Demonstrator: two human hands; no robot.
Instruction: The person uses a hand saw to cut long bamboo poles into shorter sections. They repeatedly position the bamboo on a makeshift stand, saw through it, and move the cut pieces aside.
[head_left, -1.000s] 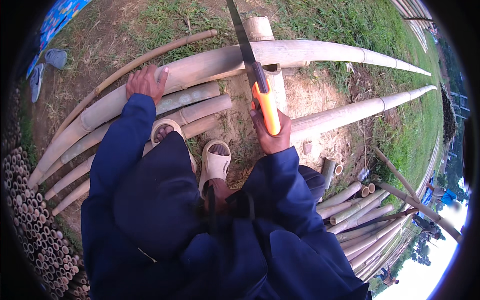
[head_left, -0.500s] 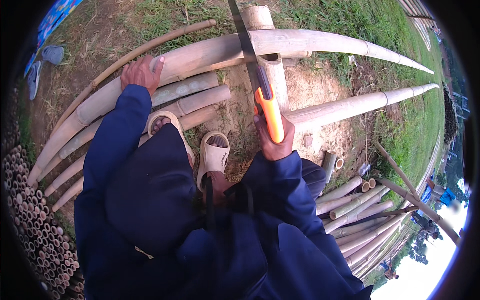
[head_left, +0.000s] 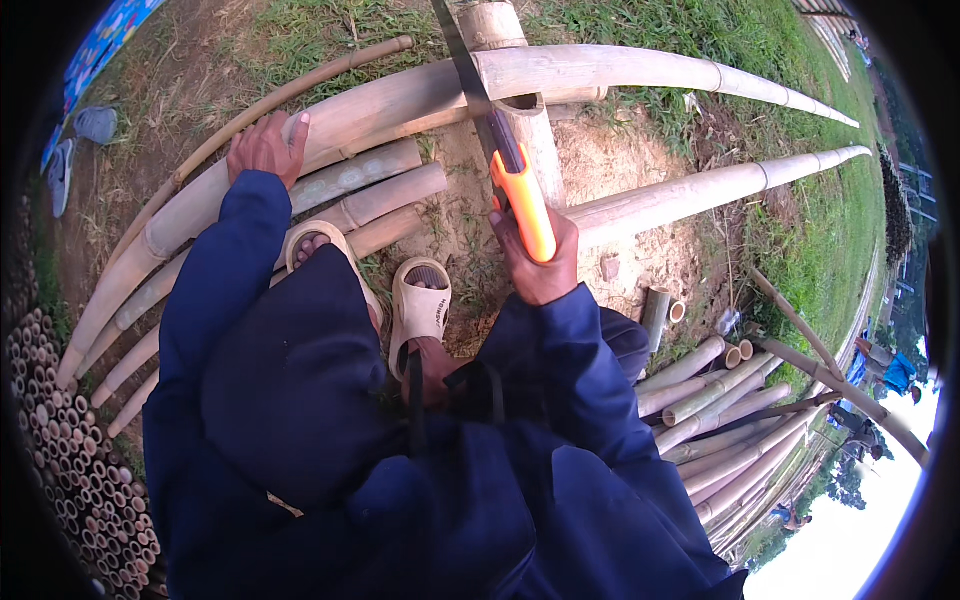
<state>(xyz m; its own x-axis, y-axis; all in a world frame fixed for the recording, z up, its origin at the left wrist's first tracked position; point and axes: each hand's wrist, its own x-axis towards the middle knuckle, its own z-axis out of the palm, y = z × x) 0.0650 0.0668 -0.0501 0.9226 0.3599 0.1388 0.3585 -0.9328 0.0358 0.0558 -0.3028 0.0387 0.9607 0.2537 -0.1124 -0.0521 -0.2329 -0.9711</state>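
My right hand (head_left: pixel 540 262) grips the orange handle of a handsaw (head_left: pixel 527 205). Its dark blade lies across a thick bamboo pole (head_left: pixel 375 108), pointing away from me. Left of the blade, my left hand (head_left: pixel 264 150) rests over the same pole with its fingers curled round the top. Beneath the pole, near the blade, lies a thick bamboo log (head_left: pixel 492 27); a hollow-ended bamboo piece (head_left: pixel 540 150) is on the near side. Whether the blade has cut into the wood cannot be made out.
More bamboo poles (head_left: pixel 385 190) lie by my slippers (head_left: pixel 422 300), and one long pole (head_left: pixel 690 198) stretches right. A bamboo pile (head_left: pixel 740 420) lies lower right, stacked cut ends (head_left: pixel 85 460) lower left. Loose shoes (head_left: pixel 95 125) sit upper left. People (head_left: pixel 890 365) are far right.
The view has shifted slightly, moving the scene a little left and up. My right hand and the saw seem slightly farther forward across the pole. My left hand keeps its place on the pole.
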